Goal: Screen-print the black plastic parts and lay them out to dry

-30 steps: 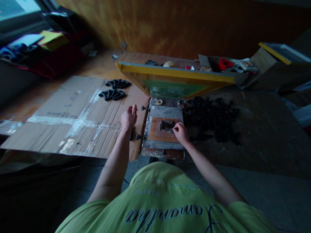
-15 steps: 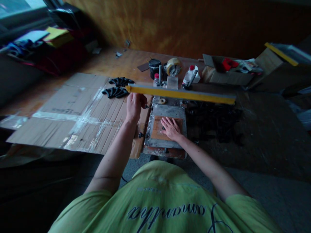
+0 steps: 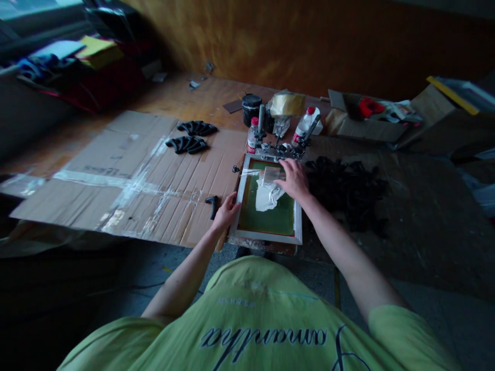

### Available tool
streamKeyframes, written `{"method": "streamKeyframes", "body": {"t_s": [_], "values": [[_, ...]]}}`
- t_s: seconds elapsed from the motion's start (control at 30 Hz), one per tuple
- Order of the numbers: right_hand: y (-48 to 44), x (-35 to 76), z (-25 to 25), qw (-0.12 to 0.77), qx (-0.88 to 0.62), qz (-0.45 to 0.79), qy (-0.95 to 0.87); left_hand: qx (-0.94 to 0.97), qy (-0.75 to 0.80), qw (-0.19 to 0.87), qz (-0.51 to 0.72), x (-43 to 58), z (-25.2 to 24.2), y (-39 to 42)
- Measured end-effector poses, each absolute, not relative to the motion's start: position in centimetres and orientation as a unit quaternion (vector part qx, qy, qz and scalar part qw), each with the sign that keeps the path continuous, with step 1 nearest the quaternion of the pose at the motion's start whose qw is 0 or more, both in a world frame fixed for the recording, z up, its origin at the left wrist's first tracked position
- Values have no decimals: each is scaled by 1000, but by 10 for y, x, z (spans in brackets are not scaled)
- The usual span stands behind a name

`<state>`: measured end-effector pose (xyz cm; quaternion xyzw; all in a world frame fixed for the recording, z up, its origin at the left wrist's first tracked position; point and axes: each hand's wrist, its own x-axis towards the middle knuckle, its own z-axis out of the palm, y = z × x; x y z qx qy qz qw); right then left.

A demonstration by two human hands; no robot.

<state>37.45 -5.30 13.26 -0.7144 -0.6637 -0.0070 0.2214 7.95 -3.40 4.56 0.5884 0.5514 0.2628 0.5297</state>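
A printing screen [image 3: 298,221] with a pale metal frame and green mesh lies flat on the work stand in front of me. On its mesh rests a flat scraper [image 3: 271,175] with a patch of whitish paste [image 3: 266,198] below it. My right hand [image 3: 296,180] is over the screen's upper right, thumb and fingers apart around the scraper's right end; firm contact does not show. Against the left side of the frame is my left hand [image 3: 226,211], fingers loosely extended. Just left of it, a black curved piece [image 3: 212,206] lies on the cardboard [image 3: 154,190].
Several black pieces [image 3: 187,144] lie in two rows on the cardboard, and a dark heap [image 3: 344,190] is to the right. Behind the screen stand clamps [image 3: 278,149], red-capped bottles [image 3: 253,135], a black tub [image 3: 251,108] and an open carton [image 3: 367,126].
The raised screen has come down flat over the brown board. My left hand has moved down along its side. My right hand has gone from the board up to the scraper.
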Motion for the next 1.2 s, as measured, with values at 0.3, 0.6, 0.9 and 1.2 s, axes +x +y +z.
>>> {"method": "streamKeyframes", "body": {"t_s": [0.3, 0.6, 0.9, 1.2], "values": [[-93, 342, 113, 72, -590, 53, -803, 619, 548, 518, 221, 77, 32, -26], [-97, 347, 110, 120, -585, 34, -802, 581, 547, 547, 253, 79, 42, -31], [-79, 342, 132, 168, -631, 45, -756, 528, 512, 623, 266, 79, 65, -32], [-55, 454, 133, 300, -790, -2, -534, 496, 418, 634, 422, 101, 158, -5]]}}
